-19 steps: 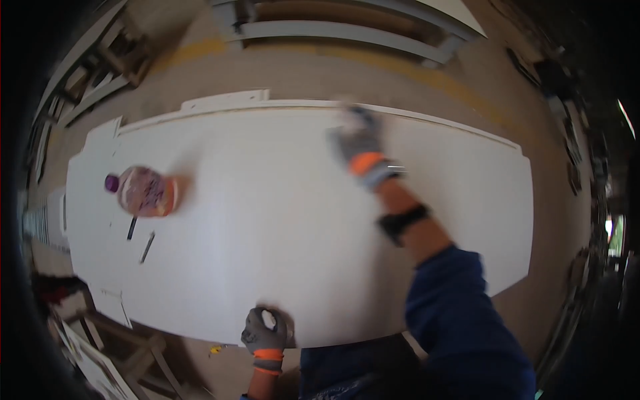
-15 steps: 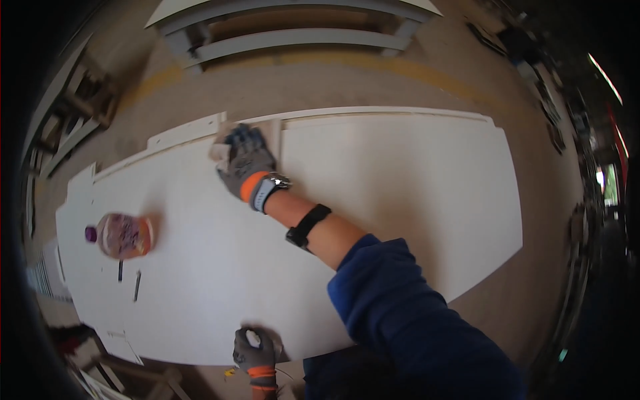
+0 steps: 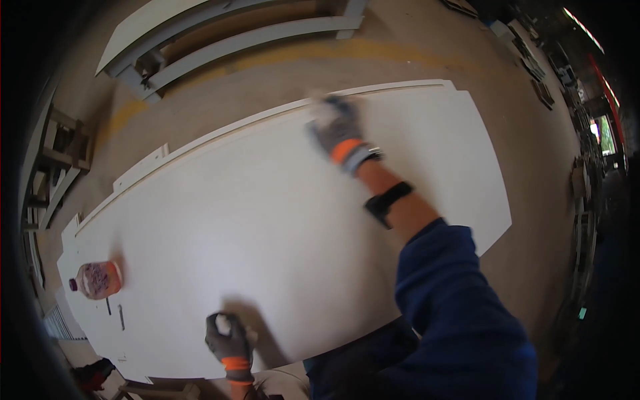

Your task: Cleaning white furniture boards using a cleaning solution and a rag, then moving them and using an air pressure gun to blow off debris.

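Right hand reaching to white panel's upper-centre edge
Blur is hiding its grip; left hand curling around apparent cloth wad, securing it.

No legible text. Rounded clear plastic bottle with purple cap and orange-pink base has dark purple print across it, too small and blurred to read.

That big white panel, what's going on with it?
A gloved person is busy at the white panel. Their right hand, blurred, is at its far edge with something pale; their left hand, near the closer edge, grips something whitish. A purple-capped bottle and two slim dark objects sit toward the left end.
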{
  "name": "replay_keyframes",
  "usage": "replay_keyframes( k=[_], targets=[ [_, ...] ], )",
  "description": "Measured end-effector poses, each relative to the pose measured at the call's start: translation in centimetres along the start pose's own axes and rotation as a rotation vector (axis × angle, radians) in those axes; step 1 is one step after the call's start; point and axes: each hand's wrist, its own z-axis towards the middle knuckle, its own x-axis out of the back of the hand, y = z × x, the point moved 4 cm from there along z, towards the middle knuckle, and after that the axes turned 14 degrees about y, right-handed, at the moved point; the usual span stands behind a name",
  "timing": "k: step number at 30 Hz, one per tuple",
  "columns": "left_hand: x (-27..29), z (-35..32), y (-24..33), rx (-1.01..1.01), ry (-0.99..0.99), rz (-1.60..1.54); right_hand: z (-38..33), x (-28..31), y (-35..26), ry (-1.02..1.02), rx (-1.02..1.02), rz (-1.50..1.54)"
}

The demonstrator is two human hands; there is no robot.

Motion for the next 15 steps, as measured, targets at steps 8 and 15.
replay_keyframes(
  k=[8,15],
  targets=[
    [-21.5,-12.6,23.9,-0.477,-0.374,0.013,-1.2,4.4,15.0,-0.081,-0.110,0.241],
    [-31.2,-17.7,31.5,-0.561,-0.354,0.258,-3.3,11.9,43.3,-0.141,-0.231,-0.178]
  ],
)
